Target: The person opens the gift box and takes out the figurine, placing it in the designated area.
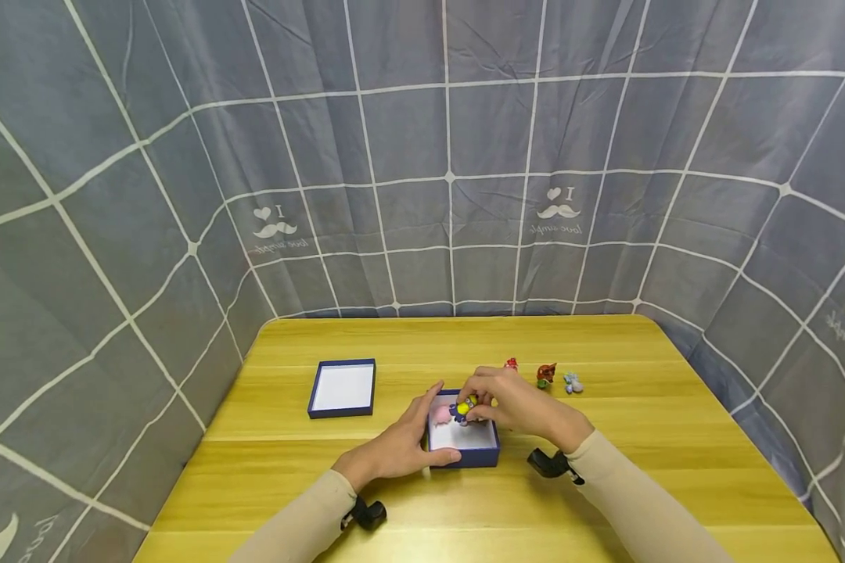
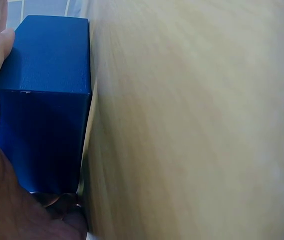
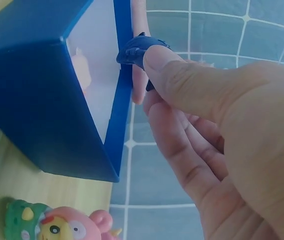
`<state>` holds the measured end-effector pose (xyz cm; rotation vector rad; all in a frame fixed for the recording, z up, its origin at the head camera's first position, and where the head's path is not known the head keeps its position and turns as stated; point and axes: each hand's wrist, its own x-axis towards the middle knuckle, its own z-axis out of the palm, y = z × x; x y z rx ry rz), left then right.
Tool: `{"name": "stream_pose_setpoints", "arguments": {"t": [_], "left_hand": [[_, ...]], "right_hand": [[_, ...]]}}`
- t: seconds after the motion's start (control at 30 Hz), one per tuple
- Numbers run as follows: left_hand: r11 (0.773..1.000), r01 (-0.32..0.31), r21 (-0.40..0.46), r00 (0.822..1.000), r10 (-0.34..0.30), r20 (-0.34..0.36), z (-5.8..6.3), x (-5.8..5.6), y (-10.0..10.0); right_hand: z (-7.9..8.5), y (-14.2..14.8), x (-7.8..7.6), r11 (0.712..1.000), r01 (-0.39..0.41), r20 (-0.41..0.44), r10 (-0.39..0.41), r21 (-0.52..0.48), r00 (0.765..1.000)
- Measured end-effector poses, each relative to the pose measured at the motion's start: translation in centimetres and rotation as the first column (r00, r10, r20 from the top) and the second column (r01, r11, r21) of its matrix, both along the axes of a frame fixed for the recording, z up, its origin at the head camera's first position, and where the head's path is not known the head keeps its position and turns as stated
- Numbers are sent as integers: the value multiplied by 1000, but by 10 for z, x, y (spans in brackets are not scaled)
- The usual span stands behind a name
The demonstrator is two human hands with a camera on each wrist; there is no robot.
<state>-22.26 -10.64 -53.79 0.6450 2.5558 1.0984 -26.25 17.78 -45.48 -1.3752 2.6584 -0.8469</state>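
Observation:
A dark blue open box with a white inside stands on the table. My left hand holds it, thumb on the front wall and fingers along its left side; in the left wrist view the box wall fills the space beside the palm. Above the box, my right hand pinches a small dark blue and yellow toy figure between thumb and fingers. That figure shows only its dark blue part in the right wrist view. Inside the box is a pink toy figure.
The box's lid, white inside, lies to the left. Behind my right hand stand a red figure, a red-brown and green figure and a pale blue-grey figure. A pink and green figure shows near the box. A grey checked curtain surrounds the table.

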Motion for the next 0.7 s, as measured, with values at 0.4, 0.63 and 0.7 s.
{"name": "stream_pose_setpoints", "arguments": {"t": [0.4, 0.63, 0.7], "left_hand": [[1000, 1, 5, 1000, -1, 4, 2, -1, 1], [1000, 7, 8, 1000, -7, -5, 1, -2, 1], [1000, 9, 9, 1000, -9, -5, 0, -1, 0]], "right_hand": [[9, 9, -1, 1000, 11, -50, -12, -25, 999], [13, 16, 0, 999, 47, -17, -48, -20, 999], [14, 18, 1, 998, 58, -22, -58, -16, 998]]}}
